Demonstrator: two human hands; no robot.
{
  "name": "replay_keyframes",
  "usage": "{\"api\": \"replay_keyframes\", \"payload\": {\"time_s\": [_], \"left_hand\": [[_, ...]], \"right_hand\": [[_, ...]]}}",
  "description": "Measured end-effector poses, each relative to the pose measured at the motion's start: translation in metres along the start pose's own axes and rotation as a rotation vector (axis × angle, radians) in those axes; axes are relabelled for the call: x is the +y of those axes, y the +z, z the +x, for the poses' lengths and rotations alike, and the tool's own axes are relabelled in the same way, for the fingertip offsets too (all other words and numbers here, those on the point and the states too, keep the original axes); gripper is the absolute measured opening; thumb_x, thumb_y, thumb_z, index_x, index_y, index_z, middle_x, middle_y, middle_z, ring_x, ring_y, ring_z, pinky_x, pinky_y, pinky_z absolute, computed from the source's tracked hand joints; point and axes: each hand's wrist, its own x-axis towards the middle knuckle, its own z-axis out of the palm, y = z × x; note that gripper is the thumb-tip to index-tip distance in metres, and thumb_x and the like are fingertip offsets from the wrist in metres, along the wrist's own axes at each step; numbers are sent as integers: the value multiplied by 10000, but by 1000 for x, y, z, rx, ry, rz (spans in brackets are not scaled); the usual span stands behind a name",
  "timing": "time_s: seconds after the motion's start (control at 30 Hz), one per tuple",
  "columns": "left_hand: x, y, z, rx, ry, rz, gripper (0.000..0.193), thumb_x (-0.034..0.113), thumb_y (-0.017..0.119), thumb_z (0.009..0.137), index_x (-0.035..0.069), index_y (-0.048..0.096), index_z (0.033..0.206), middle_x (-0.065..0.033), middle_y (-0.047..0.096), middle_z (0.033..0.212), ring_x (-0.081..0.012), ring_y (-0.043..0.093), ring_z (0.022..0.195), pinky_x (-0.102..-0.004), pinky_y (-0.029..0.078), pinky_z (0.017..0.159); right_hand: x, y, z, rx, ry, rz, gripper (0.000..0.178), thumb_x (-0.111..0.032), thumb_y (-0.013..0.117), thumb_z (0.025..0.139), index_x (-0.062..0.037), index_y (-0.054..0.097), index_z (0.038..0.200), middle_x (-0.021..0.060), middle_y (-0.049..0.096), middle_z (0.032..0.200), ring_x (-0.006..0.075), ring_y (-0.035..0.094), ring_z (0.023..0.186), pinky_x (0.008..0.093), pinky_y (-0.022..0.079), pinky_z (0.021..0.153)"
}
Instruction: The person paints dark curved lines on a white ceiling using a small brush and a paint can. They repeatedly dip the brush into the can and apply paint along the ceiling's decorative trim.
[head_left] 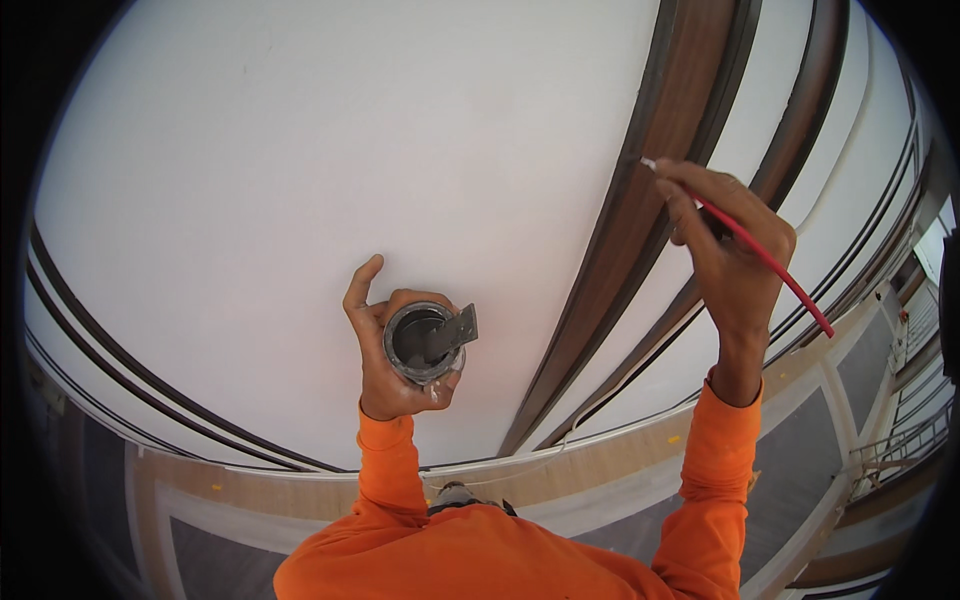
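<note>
My left hand [376,350] is wrapped round a small round pot [424,372] of dark grey paint, its index finger raised off the rim. A flat dark stirring stick [457,335] leans out of the pot toward the right. Higher up and to the right, my right hand [735,240] pinches a thin paintbrush [765,258] with a red handle. The brush's metal end and dark tip touch or nearly touch the dark edge of a brown wooden trim strip [665,120] on the white wall; I cannot tell which.
The white wall [300,150] spreads widely to the left. More brown trim [800,130] runs along the right, and dark lines [130,365] cross at the lower left. A pale cable [600,408] hangs along the wall's foot. Grey and tan flooring [640,455] and a railing [900,440] lie beyond.
</note>
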Motion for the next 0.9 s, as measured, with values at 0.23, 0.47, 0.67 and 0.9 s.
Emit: {"api": "replay_keyframes", "payload": {"time_s": [0.23,0.47,0.67,0.9], "left_hand": [[3,-6,1,-49,21,-5,1143,177,768,583,12,132,1519,-113,717,954,-194,698,831,-309,512,840],[12,-14,-3,-90,-49,-143,1171,188,791,567,24,129,1519,-99,716,970,-197,682,847,-325,470,879],[17,-25,-5,-176,-4,-135,1178,216,813,564,35,142,1515,-77,716,981,-197,667,886,-346,375,949],[20,-34,-6,-257,66,-102,1186,224,826,575,42,129,1517,-76,714,985,-198,662,876,-361,374,944]], "right_hand": [[-5,-4,-4,-79,10,-87,127,-62,774,875,-70,802,998,56,790,897,91,702,677,201,501,530],[-31,-5,6,116,57,-93,135,-57,770,880,-52,798,1012,75,789,900,99,702,666,182,511,551],[-49,-15,1,-43,143,-167,167,-34,771,883,-50,795,1048,75,788,917,88,686,642,192,514,545],[-54,-10,-5,10,152,-159,170,-10,757,876,-45,798,1037,71,791,915,94,696,656,205,529,553]]}}
